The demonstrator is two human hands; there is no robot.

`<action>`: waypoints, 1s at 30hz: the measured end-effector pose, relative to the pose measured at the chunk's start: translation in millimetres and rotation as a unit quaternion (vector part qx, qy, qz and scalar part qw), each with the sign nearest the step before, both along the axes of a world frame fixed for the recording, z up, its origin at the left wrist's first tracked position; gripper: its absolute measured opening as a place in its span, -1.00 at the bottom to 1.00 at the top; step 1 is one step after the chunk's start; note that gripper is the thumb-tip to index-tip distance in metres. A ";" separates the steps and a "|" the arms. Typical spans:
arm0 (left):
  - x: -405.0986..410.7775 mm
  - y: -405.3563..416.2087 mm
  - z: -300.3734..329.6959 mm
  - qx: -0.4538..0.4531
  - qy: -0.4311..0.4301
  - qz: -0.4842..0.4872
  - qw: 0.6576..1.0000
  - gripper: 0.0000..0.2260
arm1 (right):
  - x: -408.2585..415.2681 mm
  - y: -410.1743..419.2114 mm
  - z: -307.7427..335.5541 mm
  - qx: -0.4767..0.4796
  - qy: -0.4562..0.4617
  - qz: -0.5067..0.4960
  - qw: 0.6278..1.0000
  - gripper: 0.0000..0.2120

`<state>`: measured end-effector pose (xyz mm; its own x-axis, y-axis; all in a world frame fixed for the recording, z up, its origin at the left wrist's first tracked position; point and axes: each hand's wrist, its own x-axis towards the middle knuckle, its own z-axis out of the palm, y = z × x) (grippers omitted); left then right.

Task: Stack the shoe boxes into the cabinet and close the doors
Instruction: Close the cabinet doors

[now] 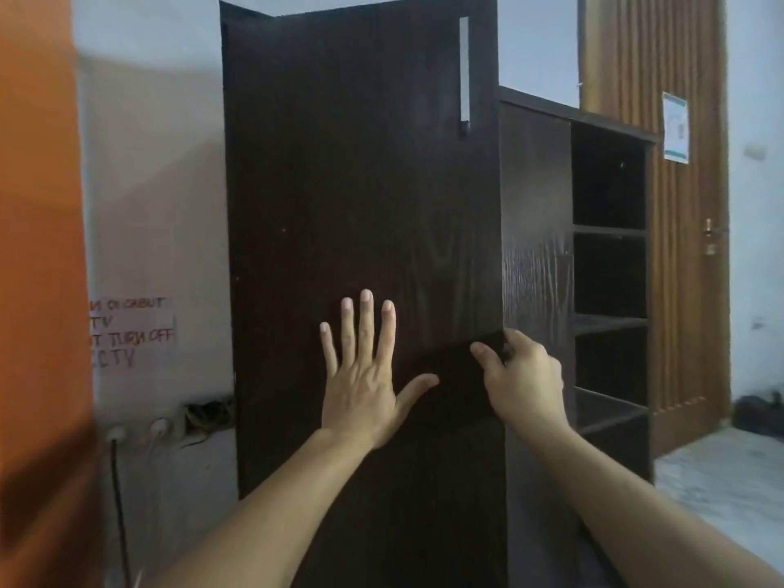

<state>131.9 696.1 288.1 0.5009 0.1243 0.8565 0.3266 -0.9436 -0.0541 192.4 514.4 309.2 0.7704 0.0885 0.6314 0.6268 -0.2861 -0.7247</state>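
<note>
Dark wood cabinet door [360, 184] stood ajar; left hand [360, 388] lay flat on its face, fingers spread, right hand [522, 375] gripped its free edge. No shoe boxes visible. Judgement: push evenly, clear fingers before closing.

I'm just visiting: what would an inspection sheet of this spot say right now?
Surface: pale floor at lower right.
Job's things: dark cabinet door stands open, silver handle near its top; shelves look dark; no shoe boxes seen.
Clutter: dark heap by the far wall.
Hands: left hand flat on the door; right hand grips the door's edge.
Cables: plugs and a black cord at wall sockets.
Surroundings: handwritten notice, wooden room door.
</note>
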 end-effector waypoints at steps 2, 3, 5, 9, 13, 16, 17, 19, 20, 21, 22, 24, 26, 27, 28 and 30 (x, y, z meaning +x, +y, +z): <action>9.9 4.8 -0.2 0.011 0.002 0.023 1.000 -0.06 | 14.2 10.7 3.3 -0.001 0.019 -0.010 1.000 -0.76; 13.6 6.5 0.1 0.014 0.001 0.032 0.999 -0.04 | 19.5 14.5 4.8 0.003 0.028 -0.005 1.000 -0.78; 20.0 9.9 0.5 0.015 0.002 0.046 0.999 -0.01 | 29.6 21.1 7.7 0.009 0.049 0.010 0.999 -0.81; 30.0 14.7 2.2 0.013 0.001 0.073 0.997 0.02 | 44.7 35.3 13.9 0.017 0.089 0.036 0.995 -0.80; 37.2 19.9 4.2 0.007 0.026 0.104 0.994 0.09 | 56.9 51.2 21.7 0.001 0.117 0.029 0.993 -0.80; 40.8 26.3 4.0 0.015 0.037 0.113 0.993 0.13 | 66.5 61.9 25.8 -0.020 0.113 0.027 0.993 -0.75; 41.9 28.8 3.4 0.018 0.042 0.114 0.992 0.14 | 68.9 65.1 25.8 -0.028 0.111 0.030 0.993 -0.77; 43.7 35.4 0.2 0.028 0.054 0.117 0.991 0.15 | 73.1 70.7 24.3 -0.044 0.106 0.036 0.993 -0.70; 44.0 39.0 -2.7 0.036 0.061 0.121 0.990 0.14 | 74.8 73.6 21.9 -0.055 0.102 0.038 0.993 -0.67; 43.9 42.2 -6.4 0.044 0.068 0.128 0.988 0.13 | 74.8 75.1 18.6 -0.068 0.093 0.041 0.993 -0.65; 43.5 45.0 -10.6 0.050 0.076 0.135 0.987 0.12 | 75.5 76.8 14.3 -0.083 0.085 0.047 0.992 -0.62; 42.5 47.4 -18.3 0.053 0.092 0.143 0.984 0.09 | 75.3 77.3 3.5 -0.121 0.061 0.063 0.989 -0.50; 42.6 47.1 -22.6 0.052 0.105 0.150 0.982 0.11 | 76.5 76.9 -8.8 -0.192 0.015 0.058 0.980 -0.40; 43.0 45.8 -23.4 0.053 0.111 0.157 0.980 0.12 | 77.8 76.5 -15.1 -0.240 -0.007 0.052 0.969 -0.34; 43.8 44.5 -24.2 0.052 0.117 0.164 0.978 0.14 | 80.1 75.7 -21.5 -0.286 -0.016 0.051 0.957 -0.28; 47.0 41.2 -26.9 0.043 0.128 0.174 0.975 0.17 | 87.8 71.7 -31.8 -0.340 0.013 0.059 0.938 -0.20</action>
